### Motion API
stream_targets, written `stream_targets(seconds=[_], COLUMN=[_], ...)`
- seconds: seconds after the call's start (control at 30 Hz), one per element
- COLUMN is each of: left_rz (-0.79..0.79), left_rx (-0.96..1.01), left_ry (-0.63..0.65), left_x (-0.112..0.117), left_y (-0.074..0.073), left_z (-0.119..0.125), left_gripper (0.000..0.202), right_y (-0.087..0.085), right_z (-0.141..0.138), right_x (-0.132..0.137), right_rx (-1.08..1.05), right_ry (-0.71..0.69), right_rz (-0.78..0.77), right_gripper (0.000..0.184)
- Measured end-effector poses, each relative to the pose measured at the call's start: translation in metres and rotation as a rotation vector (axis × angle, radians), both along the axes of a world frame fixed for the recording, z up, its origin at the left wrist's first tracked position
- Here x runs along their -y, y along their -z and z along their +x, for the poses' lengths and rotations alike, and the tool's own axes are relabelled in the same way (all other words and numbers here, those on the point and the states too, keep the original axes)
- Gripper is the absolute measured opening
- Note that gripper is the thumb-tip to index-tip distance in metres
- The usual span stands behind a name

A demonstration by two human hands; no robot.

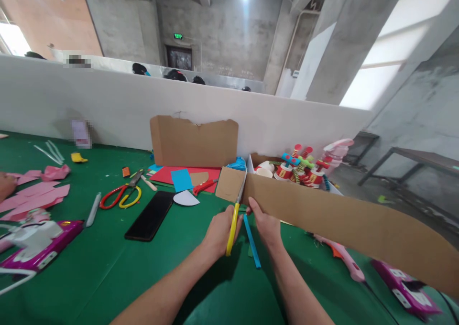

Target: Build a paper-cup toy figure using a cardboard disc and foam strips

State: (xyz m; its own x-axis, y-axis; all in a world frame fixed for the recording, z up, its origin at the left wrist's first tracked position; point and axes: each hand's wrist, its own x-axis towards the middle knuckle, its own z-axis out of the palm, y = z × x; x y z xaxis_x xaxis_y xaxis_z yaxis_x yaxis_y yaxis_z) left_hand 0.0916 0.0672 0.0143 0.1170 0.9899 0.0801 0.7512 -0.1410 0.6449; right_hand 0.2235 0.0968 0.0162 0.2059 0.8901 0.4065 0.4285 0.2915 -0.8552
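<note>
My left hand (220, 230) is closed around a pair of scissors (234, 227) with a yellow handle. Their blades point away from me and lie at the left end of a long brown cardboard strip (322, 203). With fingers pinched on its lower edge, my right hand (264, 220) holds that strip, which stretches far to the right. Left of the blades is a square cardboard piece (228, 184); I cannot tell whether it is joined to the strip. A narrow blue strip (252, 243) hangs or lies between my hands.
A black phone (149, 216), red-and-yellow-handled scissors (125, 194) and pink paper (36, 198) lie leftward. A standing cardboard sheet (195, 142) leans on the white partition (114, 114). On the right are a box of paper-cup toys (287, 169), a pink glue gun (344, 257) and a purple power strip (405, 289).
</note>
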Motion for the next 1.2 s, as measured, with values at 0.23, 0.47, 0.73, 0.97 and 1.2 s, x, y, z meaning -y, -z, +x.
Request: stream_targets(seconds=[0.23,0.47,0.73,0.97,1.2], left_rz=[0.225,0.292,0.252,0.305,0.302], left_rx=[0.351,0.518,0.570,0.287,-0.344], left_ry=[-0.026,-0.178,0.043,-0.004,-0.428], left_x=[0.000,-0.012,-0.008,-0.023,-0.133], left_y=[0.006,-0.007,-0.032,-0.060,-0.079], left_z=[0.002,-0.023,-0.044,-0.061,-0.158], left_gripper=[0.020,0.017,0.026,0.017,0.030], right_y=[-0.007,-0.009,-0.002,0.002,0.014], right_z=[0.007,0.020,0.018,-0.006,-0.013], right_x=[0.001,-0.005,-0.001,0.003,-0.001], right_rx=[0.071,0.112,0.157,0.116,0.048], right_ry=[-0.031,-0.160,-0.672,-0.524,-0.404], right_rz=[-0.079,-0.224,-0.223,-0.261,-0.166], right_gripper=[0.039,0.024,0.046,0.032,0.030])
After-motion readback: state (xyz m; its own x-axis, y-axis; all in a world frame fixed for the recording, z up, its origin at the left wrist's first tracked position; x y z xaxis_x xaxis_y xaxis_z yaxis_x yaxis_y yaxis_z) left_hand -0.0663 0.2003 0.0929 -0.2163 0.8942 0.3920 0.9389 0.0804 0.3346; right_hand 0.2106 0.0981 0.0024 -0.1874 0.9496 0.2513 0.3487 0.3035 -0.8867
